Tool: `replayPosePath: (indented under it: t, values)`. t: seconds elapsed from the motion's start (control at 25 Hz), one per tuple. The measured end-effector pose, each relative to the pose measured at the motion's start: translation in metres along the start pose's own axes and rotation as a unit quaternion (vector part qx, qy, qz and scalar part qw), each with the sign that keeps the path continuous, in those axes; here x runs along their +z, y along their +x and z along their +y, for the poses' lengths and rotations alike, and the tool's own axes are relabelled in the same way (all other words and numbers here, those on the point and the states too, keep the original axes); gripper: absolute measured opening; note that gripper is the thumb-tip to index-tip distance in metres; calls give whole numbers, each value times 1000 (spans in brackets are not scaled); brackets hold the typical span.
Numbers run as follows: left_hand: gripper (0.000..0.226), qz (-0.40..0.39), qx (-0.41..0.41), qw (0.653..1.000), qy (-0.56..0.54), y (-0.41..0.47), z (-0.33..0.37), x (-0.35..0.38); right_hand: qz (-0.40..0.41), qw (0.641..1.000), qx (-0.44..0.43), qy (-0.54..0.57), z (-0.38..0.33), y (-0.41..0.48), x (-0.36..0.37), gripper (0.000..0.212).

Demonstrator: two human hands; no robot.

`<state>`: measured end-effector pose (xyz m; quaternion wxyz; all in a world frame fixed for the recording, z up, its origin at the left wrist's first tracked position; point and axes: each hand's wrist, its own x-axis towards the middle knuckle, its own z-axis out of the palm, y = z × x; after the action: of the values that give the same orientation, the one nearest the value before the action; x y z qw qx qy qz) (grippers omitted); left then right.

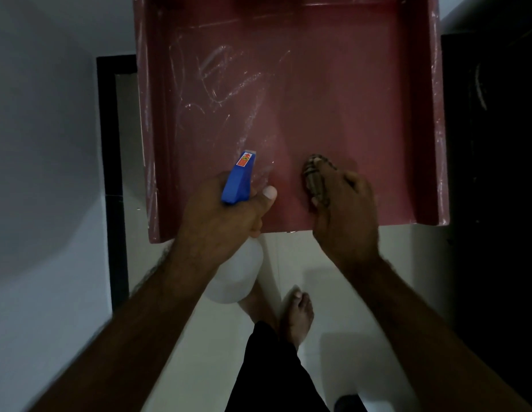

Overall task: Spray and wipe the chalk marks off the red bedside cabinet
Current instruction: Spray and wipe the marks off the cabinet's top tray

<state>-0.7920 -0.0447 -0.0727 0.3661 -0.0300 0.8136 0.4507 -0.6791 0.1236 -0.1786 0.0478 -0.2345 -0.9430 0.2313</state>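
The red bedside cabinet (333,84) fills the upper middle of the view, seen from above. White chalk marks (220,75) smear its left half and both raised side edges. My left hand (226,215) grips a spray bottle (238,179) with a blue trigger head and a white body that hangs below the cabinet's front edge; the nozzle points at the chalked area. My right hand (345,209) holds a bunched striped brownish cloth (315,173) against the cabinet top near its front middle.
A grey wall (45,144) stands on the left with a black skirting strip (113,173) beside the cabinet. Dark furniture (493,144) sits on the right. My bare feet (297,316) stand on the pale tiled floor (348,292) just in front of the cabinet.
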Motion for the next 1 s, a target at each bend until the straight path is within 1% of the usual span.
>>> replayPosePath:
  t: [0.04, 0.08, 0.12, 0.24, 0.28, 0.32, 0.36, 0.4, 0.48, 0.52, 0.56, 0.6, 0.68, 0.76, 0.8, 0.84, 0.92, 1.0]
  values:
    - [39, 3, 3, 1000, 5, -1, -2, -1, 19, 999, 27, 8, -6, -1, 3, 69]
    - [40, 7, 6, 1000, 10, -3, -4, -1, 19, 999, 26, 13, -16, -4, 7, 68]
    - [40, 10, 9, 1000, 17, -5, -6, -2, -1, 1000, 4, 18, -27, -9, 11, 68]
    - [32, 19, 14, 999, 32, -12, -9, -2, -84, 987, -134, 42, -42, -22, 18, 67]
    - [30, 23, 14, 999, 25, -14, -11, -3, -99, 979, -177, 37, -38, -20, 16, 68]
    - [29, 27, 13, 999, 14, -16, -14, -4, -106, 974, -201, 26, -30, -15, 12, 68]
    - [30, 30, 10, 1000, 3, -18, -16, -6, -104, 975, -195, 14, -22, -11, 8, 69]
    - [31, 31, 7, 999, -3, -20, -18, -7, -87, 984, -155, 4, -14, -6, 4, 71]
    - [35, 34, 5, 999, 0, -23, -23, -9, -18, 999, -27, 2, -8, -1, -2, 71]
    - [36, 36, 3, 999, 3, -24, -25, -10, 6, 1000, 14, 8, -12, -2, -1, 69]
    - [37, 36, 0, 999, 7, -25, -27, -10, 12, 1000, 25, 13, -20, -6, 3, 68]
    - [37, 35, -6, 999, 12, -25, -29, -9, 1, 1000, 9, 18, -29, -11, 8, 69]
    - [37, 33, -18, 999, 19, -27, -33, -8, -51, 995, -84, 20, -36, -21, 14, 72]
    - [38, 38, -24, 999, 15, -30, -36, -8, -92, 980, -178, 0, -26, -16, 10, 73]
    - [37, 41, -25, 999, 11, -30, -37, -8, -94, 978, -187, -8, -17, -11, 7, 73]
    - [37, 41, -29, 999, 5, -31, -38, -8, -83, 983, -163, -11, -8, -6, 5, 72]
    - [38, 39, -37, 999, 3, -32, -41, -8, -40, 997, -73, -6, 7, -1, 0, 69]
    - [39, 36, -44, 998, 21, -33, -44, -9, -12, 1000, -4, 9, 14, -1, -2, 69]
